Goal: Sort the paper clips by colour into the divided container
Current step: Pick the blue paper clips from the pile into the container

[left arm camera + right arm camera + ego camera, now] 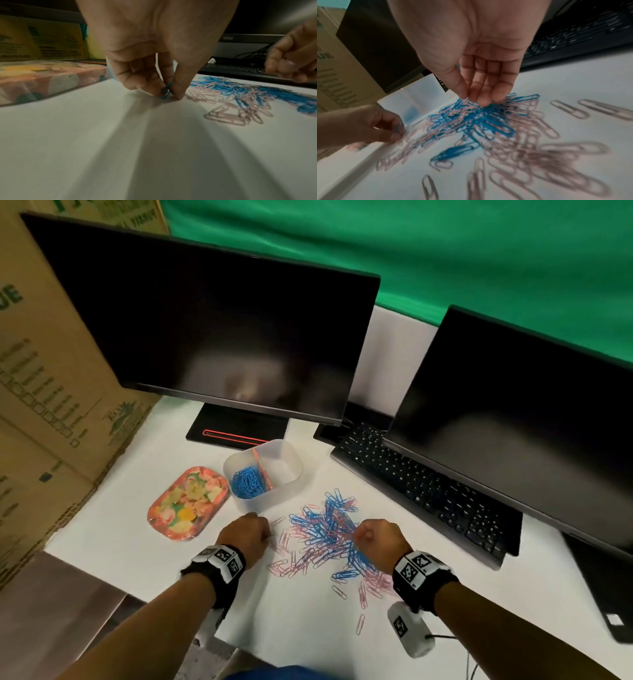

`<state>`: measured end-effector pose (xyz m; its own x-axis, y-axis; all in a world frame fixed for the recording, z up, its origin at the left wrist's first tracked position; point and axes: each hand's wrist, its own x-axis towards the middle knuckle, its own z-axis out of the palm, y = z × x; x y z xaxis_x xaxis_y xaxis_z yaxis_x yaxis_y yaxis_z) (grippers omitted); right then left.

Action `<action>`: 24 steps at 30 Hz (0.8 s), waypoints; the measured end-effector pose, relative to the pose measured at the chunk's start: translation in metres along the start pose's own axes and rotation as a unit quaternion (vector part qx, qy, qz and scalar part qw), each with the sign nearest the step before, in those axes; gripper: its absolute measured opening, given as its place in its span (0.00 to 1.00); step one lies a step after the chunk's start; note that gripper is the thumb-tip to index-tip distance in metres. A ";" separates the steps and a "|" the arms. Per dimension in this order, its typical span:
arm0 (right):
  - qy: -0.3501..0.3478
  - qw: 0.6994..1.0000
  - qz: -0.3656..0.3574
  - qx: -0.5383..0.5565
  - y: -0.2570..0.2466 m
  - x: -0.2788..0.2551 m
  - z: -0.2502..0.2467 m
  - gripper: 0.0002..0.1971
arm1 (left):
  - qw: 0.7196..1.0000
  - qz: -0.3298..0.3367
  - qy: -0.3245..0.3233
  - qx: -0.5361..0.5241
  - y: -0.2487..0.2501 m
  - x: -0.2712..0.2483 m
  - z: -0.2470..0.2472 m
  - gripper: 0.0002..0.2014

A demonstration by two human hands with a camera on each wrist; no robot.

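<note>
A mixed heap of blue and pink paper clips point(329, 535) lies on the white table point(301, 621). Behind it stands the translucent divided container point(291, 460). Its left compartment holds blue clips point(246, 484) beside an orange divider point(262, 470). My left hand point(253, 530) is at the heap's left edge, and thumb and fingers pinch a blue clip point(165, 92) against the table. My right hand point(373, 534) is over the middle of the heap point(479, 119). Its thumb and fingertips point(483, 101) close on clips at the top; which colour is unclear.
A floral tin point(188, 505) lies left of the container. Two dark monitors point(212, 337) point(520, 412) and a black keyboard point(421, 491) stand behind and to the right. Cardboard boxes point(44, 392) wall the left. A white tagged cylinder point(411, 631) with a cable sits near the front edge.
</note>
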<state>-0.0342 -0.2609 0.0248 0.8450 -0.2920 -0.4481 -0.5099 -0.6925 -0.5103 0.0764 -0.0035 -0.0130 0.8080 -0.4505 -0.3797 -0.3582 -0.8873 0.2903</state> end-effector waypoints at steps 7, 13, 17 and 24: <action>-0.045 0.987 -0.097 -0.120 0.021 -0.024 0.014 0.10 | 0.995 -0.023 0.026 -0.091 0.005 -0.002 -0.003 0.06; -0.066 0.962 -0.162 -0.210 0.016 -0.027 0.040 0.15 | 0.961 -0.035 0.014 -0.273 0.026 -0.002 -0.005 0.07; -0.050 0.958 -0.170 -0.227 0.010 -0.027 0.044 0.11 | 0.901 -0.077 -0.047 -0.425 0.039 0.003 -0.002 0.09; -0.056 0.966 -0.162 -0.192 0.011 -0.026 0.041 0.10 | 0.969 -0.020 -0.045 -0.244 0.056 -0.004 0.012 0.06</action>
<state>-0.0685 -0.2340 0.0009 0.9168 0.0394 -0.3975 -0.1057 -0.9357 -0.3367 0.0474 -0.0522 -0.0062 0.7648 -0.4434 -0.4674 -0.0467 -0.7617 0.6462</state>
